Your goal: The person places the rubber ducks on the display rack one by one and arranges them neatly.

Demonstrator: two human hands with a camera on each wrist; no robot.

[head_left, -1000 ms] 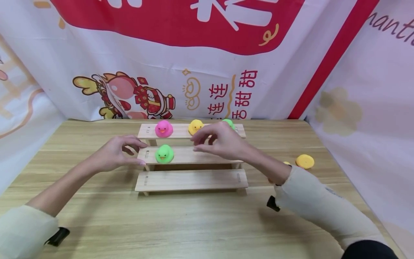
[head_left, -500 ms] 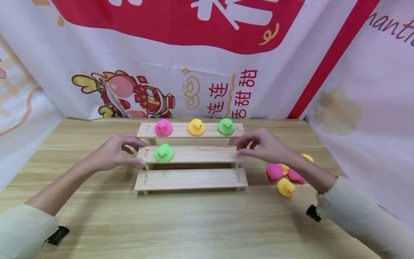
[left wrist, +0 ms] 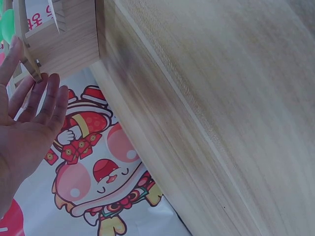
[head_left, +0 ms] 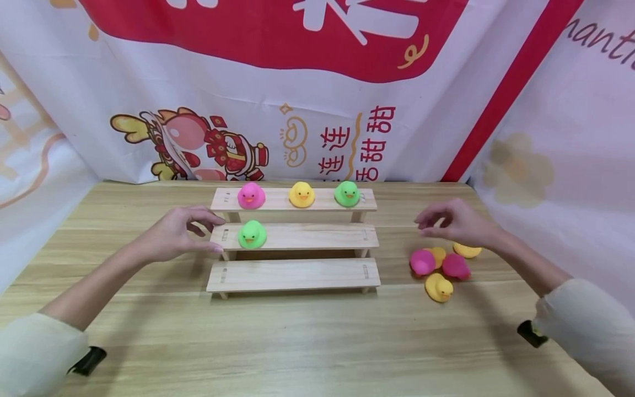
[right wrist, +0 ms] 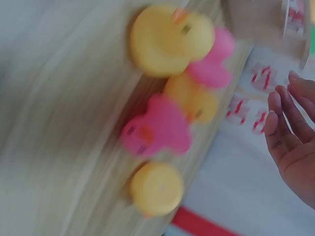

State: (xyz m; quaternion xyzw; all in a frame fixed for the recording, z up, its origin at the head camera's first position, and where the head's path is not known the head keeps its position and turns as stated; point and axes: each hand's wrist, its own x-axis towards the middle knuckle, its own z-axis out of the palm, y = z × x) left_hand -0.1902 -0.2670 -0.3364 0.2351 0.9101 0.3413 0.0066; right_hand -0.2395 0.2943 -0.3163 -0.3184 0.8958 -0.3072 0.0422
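Your left hand (head_left: 181, 234) is at centre-left of the head view, thumb and fingers curved round the left end of the middle tier of the three-tier wooden stand (head_left: 292, 275), holding it. The thumb is at the front edge, the fingers at the back. In your left wrist view the wrist runs off the left edge, and just a slice of a green duck (left wrist: 7, 24) shows at upper left, cut by the frame.

Your right hand (head_left: 456, 220) hangs at the right of the head view, loosely curved, thumb and fingertips apart, with nothing in its hold. Your right wrist view is blurred, and the hand is cut off at its right edge.

Below that hand lie the loose rubber ducks: a pink duck (head_left: 423, 262), a second pink duck (head_left: 455, 267), a yellow duck (head_left: 436, 256) partly hidden between them, a nearer yellow duck (head_left: 439, 288), and a far-right yellow duck (head_left: 467, 251) whose upper edge your hand covers. That last one turns its flat base up, so its face is hard to make out.

On the stand, your top tier carries pink (head_left: 251, 197), yellow (head_left: 301, 195) and green (head_left: 346, 194) ducks; a green one (head_left: 252, 235) sits at the middle tier's left. The backdrop's (head_left: 278, 94) large white lettering is cropped at the top.
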